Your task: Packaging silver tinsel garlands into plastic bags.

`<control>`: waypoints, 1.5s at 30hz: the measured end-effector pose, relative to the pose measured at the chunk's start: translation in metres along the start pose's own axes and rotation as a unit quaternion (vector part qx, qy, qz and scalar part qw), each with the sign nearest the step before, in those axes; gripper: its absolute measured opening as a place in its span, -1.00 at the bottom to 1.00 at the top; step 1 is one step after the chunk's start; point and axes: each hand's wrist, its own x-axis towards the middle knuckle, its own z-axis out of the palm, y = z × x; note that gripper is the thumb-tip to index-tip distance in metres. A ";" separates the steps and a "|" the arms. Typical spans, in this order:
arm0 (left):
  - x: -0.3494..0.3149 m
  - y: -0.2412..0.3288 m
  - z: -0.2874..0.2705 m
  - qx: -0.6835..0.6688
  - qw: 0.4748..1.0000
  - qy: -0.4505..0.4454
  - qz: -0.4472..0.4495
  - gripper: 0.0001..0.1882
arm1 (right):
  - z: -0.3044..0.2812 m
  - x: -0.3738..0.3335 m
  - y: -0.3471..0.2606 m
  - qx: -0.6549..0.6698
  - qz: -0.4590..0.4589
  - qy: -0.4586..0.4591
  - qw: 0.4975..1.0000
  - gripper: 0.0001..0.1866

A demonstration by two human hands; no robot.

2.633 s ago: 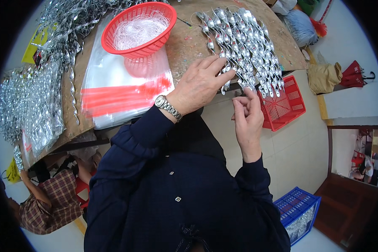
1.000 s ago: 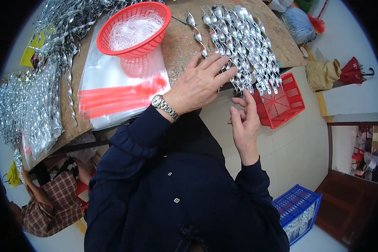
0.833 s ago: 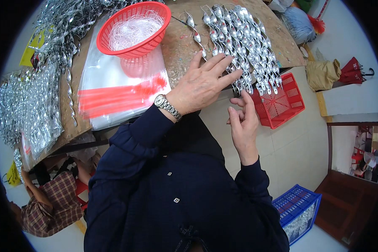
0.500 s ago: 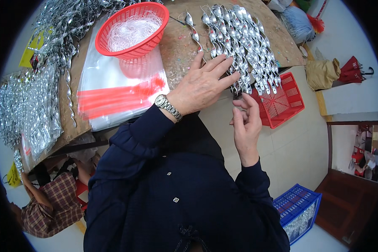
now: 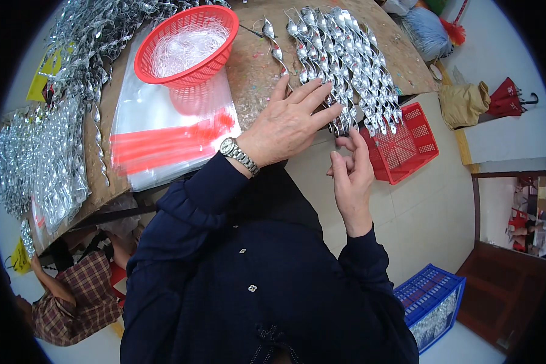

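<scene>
My left hand (image 5: 288, 126), with a metal-banded watch (image 5: 239, 156) on its wrist, lies palm down at the table edge. Its fingers are spread over the lower ends of silver twisted strips (image 5: 312, 51), and the thumb is by a separate strip (image 5: 273, 45). Just below the strip ends, my right hand (image 5: 354, 188) is raised with bent fingers. Its thumb stands apart from the index finger, whose tip is close to the hanging ends. Nothing shows between them. More twisted strips (image 5: 370, 73) lie side by side to the right, their rounded ends over the edge.
A red basket (image 5: 184, 45) of clear thread stands on plastic bags (image 5: 139, 130). Silver garlands (image 5: 42, 158) cover the left side. A red crate (image 5: 403, 145) is below the table; a blue crate (image 5: 431, 309) is at lower right. A person in plaid (image 5: 82, 297) sits lower left.
The whole view has shifted slightly. Both hands keep nearly the same pose by the strip ends; the right index finger is a little straighter.
</scene>
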 end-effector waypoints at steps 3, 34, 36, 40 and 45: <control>0.001 0.001 -0.002 0.011 1.000 -0.001 0.002 -0.48 | 0.000 0.000 -0.001 -0.008 -0.005 0.000 1.000 -0.40; 0.007 0.007 0.001 -0.013 1.000 -0.002 0.017 -0.43 | 0.000 0.001 0.003 0.036 0.011 0.018 0.999 -0.36; 0.008 0.007 0.001 -0.015 1.000 -0.001 0.017 -0.42 | 0.001 0.001 0.003 0.036 0.012 0.020 0.999 -0.37; 0.008 0.007 0.002 -0.012 1.000 -0.001 0.020 -0.41 | -0.001 -0.001 0.003 0.031 0.009 0.023 0.999 -0.38; 0.012 0.010 -0.003 -0.005 1.000 -0.025 0.017 -0.33 | -0.010 -0.005 0.002 0.049 0.002 0.060 0.997 -0.42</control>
